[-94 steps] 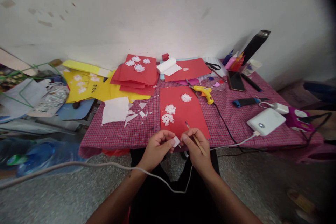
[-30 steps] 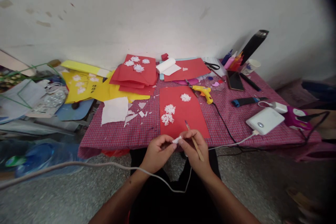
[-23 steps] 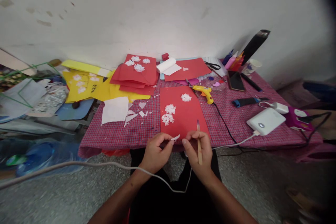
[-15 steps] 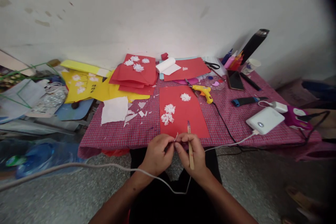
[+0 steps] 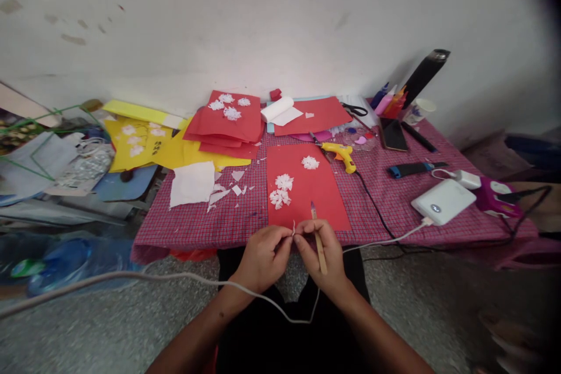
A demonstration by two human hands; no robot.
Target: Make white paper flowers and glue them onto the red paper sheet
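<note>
Between the fingertips of my two hands is a small twisted scrap of white paper [image 5: 293, 229]. My left hand [image 5: 265, 254] is closed and pinches it from the left. On the other side, my right hand [image 5: 322, 252] pinches the scrap with thumb and forefinger while holding a paintbrush [image 5: 321, 248] with a pale wooden handle and a dark purple tip pointing away from me. Just beyond lies a red paper sheet [image 5: 328, 198]. It bears white paper flowers: one on its own [image 5: 310, 162] and two close together, an upper [image 5: 284, 182] and a lower one [image 5: 279, 198].
A yellow glue gun [image 5: 342, 155] rests at the sheet's right edge, its cord trailing right. White tissue [image 5: 191, 184] and torn scraps lie left. Behind are red papers [image 5: 205, 128] and a white roll [image 5: 277, 108]. A power bank [image 5: 443, 201] sits right; its cable [image 5: 184, 276] crosses my arms.
The paintbrush has tilted slightly in my right hand, its tip shifting a little left. The paper scrap stays pinched between both hands and now stands more upright.
</note>
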